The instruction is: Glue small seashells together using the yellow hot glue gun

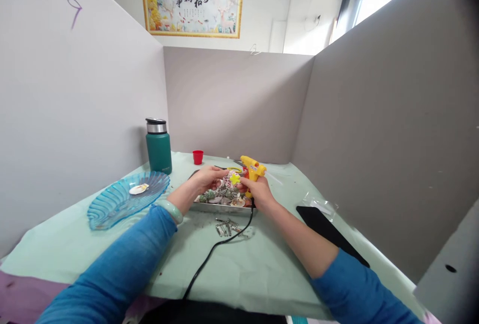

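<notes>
My left hand [205, 179] pinches a small pinkish-white speckled piece [227, 180] above a metal tray [220, 208] of shells. A yellow flower-shaped piece [235, 179] lies against it, between my two hands. My right hand [261, 193] is closed around a yellow hot glue gun [254, 167], its nozzle pointing up and to the left. The fingertips of that hand also come up to the yellow flower; whether they pinch it I cannot tell. Mixed shells [224, 197] fill the tray below. A black cord [217, 245] runs from the glue gun toward the front edge.
Small metal clips [225, 227] lie before the tray. At the left, a blue shell-shaped dish [112, 204] holds a white shell [138, 189], near a green bottle [158, 149]. A red cup [198, 157] stands behind. On the right lie a black flat piece [329, 232] and clear plastic bag [318, 203].
</notes>
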The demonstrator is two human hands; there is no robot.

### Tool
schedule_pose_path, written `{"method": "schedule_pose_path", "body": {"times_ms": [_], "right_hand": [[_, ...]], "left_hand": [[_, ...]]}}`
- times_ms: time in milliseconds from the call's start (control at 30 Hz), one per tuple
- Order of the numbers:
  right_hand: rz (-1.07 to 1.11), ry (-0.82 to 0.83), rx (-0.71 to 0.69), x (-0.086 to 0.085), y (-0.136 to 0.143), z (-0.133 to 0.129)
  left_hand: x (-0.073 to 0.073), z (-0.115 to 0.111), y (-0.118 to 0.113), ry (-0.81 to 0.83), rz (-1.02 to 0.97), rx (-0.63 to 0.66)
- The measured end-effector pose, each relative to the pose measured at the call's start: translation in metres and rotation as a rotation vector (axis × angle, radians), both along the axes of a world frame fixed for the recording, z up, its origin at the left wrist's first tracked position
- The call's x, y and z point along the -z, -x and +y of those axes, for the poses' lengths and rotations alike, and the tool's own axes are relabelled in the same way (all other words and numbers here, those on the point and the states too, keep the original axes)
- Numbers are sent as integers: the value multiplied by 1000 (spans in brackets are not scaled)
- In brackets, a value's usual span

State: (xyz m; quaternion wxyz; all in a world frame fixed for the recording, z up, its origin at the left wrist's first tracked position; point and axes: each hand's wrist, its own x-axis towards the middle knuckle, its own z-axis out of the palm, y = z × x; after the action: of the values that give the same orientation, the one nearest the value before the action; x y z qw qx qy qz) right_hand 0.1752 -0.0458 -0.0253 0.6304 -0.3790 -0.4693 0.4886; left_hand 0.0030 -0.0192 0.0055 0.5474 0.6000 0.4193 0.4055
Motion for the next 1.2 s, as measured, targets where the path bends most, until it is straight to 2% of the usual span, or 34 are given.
{"method": "schedule_pose_path", "body": {"times_ms": [367, 633, 800, 900, 1200], "right_hand": [[-23, -2, -41, 4, -2, 4], [-64, 0, -66, 4, -2, 2], [-56, -16, -91, 3, -2, 2], [-58, -16, -115, 3, -3, 2], [-86, -1, -121, 1, -3, -2]], "left_hand": [[3, 3, -1, 77, -95, -18], [5, 5, 0, 13, -1, -29], [10, 6, 2, -67, 70, 55], [12, 6, 2, -107, 89, 47], [7, 3, 1, -100, 122, 19]]}}
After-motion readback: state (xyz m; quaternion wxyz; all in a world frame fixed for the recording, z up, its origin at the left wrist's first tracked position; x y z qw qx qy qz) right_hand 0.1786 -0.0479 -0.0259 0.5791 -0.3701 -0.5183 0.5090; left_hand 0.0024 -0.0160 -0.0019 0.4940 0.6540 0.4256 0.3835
